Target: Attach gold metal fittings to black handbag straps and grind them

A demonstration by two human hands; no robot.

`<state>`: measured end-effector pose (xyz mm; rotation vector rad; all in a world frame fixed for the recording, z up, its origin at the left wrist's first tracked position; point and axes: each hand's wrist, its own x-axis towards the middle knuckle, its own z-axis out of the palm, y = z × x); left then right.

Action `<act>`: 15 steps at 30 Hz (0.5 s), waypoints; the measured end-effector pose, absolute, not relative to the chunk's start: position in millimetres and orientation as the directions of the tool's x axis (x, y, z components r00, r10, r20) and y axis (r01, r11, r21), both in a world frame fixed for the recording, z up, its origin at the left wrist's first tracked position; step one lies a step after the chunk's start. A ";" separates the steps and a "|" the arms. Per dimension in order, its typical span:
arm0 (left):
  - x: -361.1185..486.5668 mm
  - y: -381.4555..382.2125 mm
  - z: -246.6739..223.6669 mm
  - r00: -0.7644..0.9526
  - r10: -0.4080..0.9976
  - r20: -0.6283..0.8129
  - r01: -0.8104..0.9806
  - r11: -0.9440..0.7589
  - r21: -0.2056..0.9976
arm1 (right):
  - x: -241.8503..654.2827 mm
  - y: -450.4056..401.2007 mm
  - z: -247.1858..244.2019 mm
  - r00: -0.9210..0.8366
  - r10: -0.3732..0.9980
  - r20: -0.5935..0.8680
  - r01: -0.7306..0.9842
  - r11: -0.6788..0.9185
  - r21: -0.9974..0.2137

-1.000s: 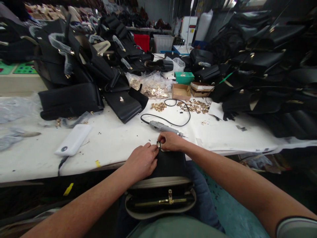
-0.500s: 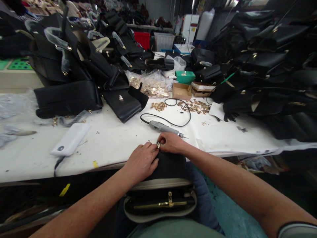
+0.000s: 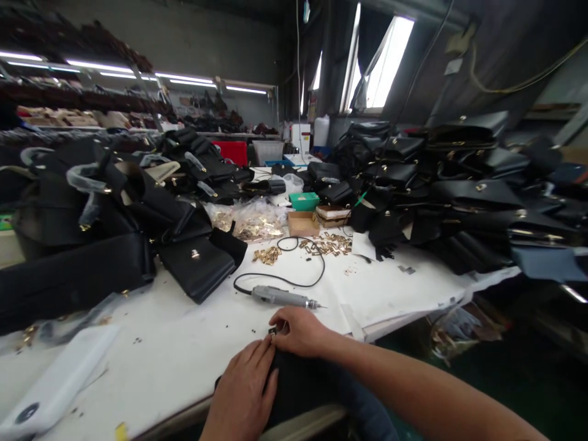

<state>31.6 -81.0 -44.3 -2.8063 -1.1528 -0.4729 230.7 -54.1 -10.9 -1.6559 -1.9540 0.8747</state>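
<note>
A black handbag [image 3: 298, 384] lies at the table's front edge, over my lap, with its light-rimmed opening toward me. My left hand [image 3: 245, 387] holds the bag at its left side, fingers together and their tips beside a small metal clasp [image 3: 272, 331]. Bent over the bag's far end, my right hand [image 3: 297, 331] pinches that clasp between thumb and fingers. The clasp is partly hidden by the fingers. A grey electric screwdriver [image 3: 281, 296] lies just beyond my right hand, its bit pointing right and its black cord looping behind it.
Black bags [image 3: 197, 263] are piled at left, and more bags [image 3: 478, 196] at right. Gold metal fittings [image 3: 328, 244] lie loose near a cardboard box [image 3: 303, 224] and a green box [image 3: 304, 201]. A white power bank [image 3: 64, 373] rests at front left. The table edge [image 3: 413, 315] runs along the right front.
The camera view has tilted up and turned, bringing windows and ceiling lights into view and the bag's opening mostly out of it. Both hands keep their places at the clasp.
</note>
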 end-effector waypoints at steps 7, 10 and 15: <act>24.1 -64.5 -58.2 0.725 0.421 0.545 0.579 -0.801 -0.151 | 289.2 -34.5 10.9 0.057 0.989 0.137 0.783 0.041 -0.621; 23.6 -59.3 -62.3 0.731 0.375 0.570 0.560 -0.807 -0.188 | 339.7 -2.6 13.5 0.220 0.975 0.041 0.880 -0.181 -0.439; 21.1 -54.3 -69.1 0.742 0.358 0.567 0.552 -0.806 -0.213 | 395.8 43.4 4.1 0.312 0.950 -0.002 0.908 -0.299 -0.293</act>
